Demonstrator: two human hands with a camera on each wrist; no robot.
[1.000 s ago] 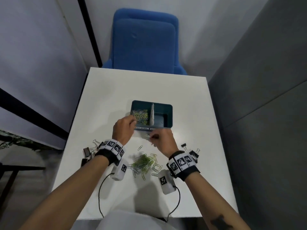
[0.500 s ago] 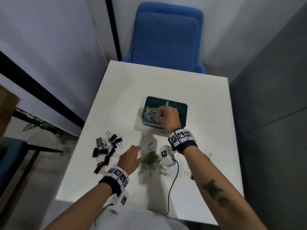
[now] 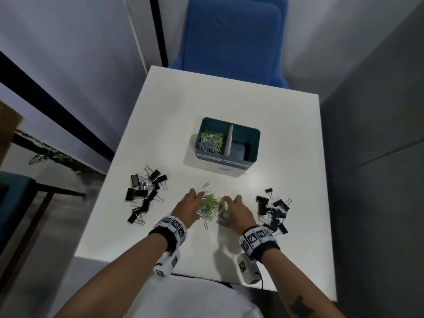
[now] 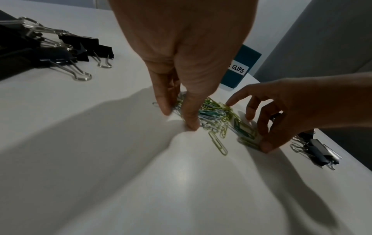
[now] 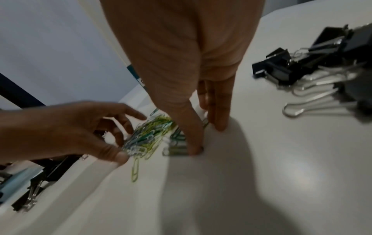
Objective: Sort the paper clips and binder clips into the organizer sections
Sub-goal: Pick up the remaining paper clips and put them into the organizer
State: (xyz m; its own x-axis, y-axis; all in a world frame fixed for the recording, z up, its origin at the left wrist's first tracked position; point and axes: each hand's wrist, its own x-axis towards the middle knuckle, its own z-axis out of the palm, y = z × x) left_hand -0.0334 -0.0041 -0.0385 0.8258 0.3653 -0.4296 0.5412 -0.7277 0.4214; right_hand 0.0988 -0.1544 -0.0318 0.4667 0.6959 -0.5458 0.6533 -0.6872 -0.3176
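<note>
A teal two-section organizer (image 3: 250,134) stands mid-table; its left section holds green and pale paper clips (image 3: 212,143), and nothing shows in its right section. A loose pile of paper clips (image 3: 210,206) (image 4: 213,116) (image 5: 149,135) lies near the front edge. My left hand (image 3: 195,203) (image 4: 179,117) touches the pile's left side with its fingertips on the table. My right hand (image 3: 231,207) (image 5: 207,136) cups the pile's right side, fingers spread and the thumb against a few clips. Neither hand has lifted anything. Black binder clips lie in a left heap (image 3: 145,193) and a right heap (image 3: 274,213).
One paper clip (image 3: 206,185) lies alone between the pile and the organizer. A blue chair (image 3: 231,37) stands behind the white table (image 3: 229,92). A grey partition runs along the right, and the table's front edge is close to my wrists.
My right hand has come back from over the organizer's paper clip section to the right side of the loose pile. My left hand has closed in on the pile's left side.
</note>
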